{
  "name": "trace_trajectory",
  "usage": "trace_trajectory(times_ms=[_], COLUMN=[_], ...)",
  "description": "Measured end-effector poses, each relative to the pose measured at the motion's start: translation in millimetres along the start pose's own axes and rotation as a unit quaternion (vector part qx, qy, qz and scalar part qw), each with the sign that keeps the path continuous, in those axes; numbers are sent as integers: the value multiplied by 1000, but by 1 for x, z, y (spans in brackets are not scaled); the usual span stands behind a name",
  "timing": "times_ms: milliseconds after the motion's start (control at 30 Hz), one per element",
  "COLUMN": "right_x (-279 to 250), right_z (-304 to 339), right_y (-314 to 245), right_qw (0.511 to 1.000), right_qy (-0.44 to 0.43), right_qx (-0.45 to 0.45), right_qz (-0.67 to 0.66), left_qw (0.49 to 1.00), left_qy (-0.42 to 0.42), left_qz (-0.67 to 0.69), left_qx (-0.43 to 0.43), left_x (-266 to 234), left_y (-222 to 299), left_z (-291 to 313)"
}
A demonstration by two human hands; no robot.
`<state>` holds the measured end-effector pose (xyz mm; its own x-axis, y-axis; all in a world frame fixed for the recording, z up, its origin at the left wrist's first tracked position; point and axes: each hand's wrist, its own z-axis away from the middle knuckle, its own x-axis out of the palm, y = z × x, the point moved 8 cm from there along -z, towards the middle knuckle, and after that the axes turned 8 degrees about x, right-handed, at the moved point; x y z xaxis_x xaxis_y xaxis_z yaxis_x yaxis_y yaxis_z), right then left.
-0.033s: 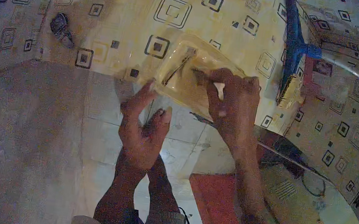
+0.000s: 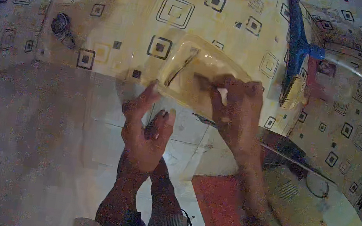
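On the square-patterned tablecloth (image 2: pixel 128 25), a glossy yellowish tray (image 2: pixel 183 85) is lying, probably light, stiff and best taken by its rim, the left hand (image 2: pixel 142 147) spreading open beside it, the right hand (image 2: pixel 238 103) curling over it, gripping what, if anything, I can't tell.

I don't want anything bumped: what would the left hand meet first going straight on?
Probably the yellow tray, at its near-left corner: the left hand ends right by there, though depth is unclear.
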<state>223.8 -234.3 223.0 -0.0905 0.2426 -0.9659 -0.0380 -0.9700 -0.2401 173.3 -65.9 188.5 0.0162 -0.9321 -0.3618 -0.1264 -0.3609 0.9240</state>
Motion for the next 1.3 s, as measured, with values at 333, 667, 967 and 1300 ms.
trace_trajectory(times_ms=[333, 667, 967, 1300], right_x=[-8, -7, -1, 8], right_z=[-16, -10, 8, 15], right_y=[17, 39, 45, 31], right_qw=[999, 996, 996, 995], right_qy=[31, 40, -1, -24], right_qx=[31, 82, 88, 98], right_qz=[-15, 23, -13, 21], left_qw=[999, 999, 998, 999], left_qy=[-34, -2, -53, -35], left_qz=[16, 48, 20, 18], left_qx=[35, 26, 39, 38], left_x=[14, 5, 5, 1], left_y=[-1, 0, 0, -1], left_z=[4, 2, -3, -3])
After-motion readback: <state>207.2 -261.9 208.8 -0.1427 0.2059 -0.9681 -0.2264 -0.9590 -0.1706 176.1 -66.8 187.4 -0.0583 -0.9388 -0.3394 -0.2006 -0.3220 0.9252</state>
